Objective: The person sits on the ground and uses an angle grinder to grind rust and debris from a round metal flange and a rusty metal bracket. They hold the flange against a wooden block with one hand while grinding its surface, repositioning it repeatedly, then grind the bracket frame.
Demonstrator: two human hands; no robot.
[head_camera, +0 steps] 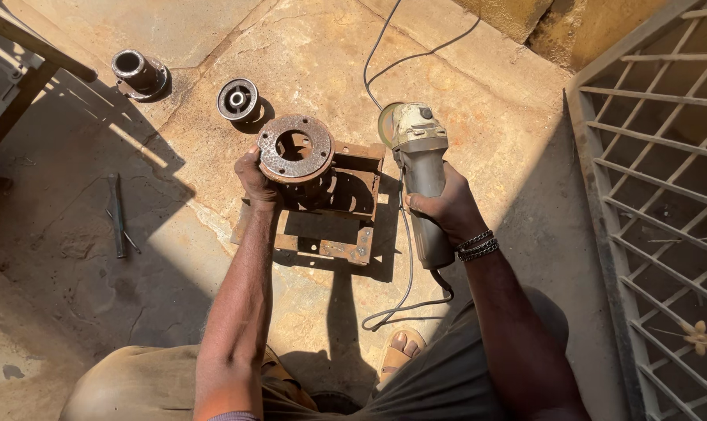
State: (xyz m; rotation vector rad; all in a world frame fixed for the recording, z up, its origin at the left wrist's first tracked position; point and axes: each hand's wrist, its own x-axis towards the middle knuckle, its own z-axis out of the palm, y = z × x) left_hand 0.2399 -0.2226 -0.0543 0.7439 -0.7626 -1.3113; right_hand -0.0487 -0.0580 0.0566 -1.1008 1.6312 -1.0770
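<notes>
Grinding set-up on a concrete floor [478,156]: rusty flange [295,148] steadied, angle grinder [417,171] held ready.
Left hand [257,181], arm extended, has its fingers closed on the flange rim atop a rusty steel frame [345,234]. Right hand [447,206] is wrapped around the grinder body, disc just beside the flange, apparently not touching; contact would call for a firm two-handed brace.

Head view — steeply downward, close over hands [353,195]

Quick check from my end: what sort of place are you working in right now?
Most likely an outdoor metalworking yard: a sunlit cracked concrete floor, an angle grinder in the right hand, a rusty flanged part under the left hand, and a welded metal grille alongside.
</notes>
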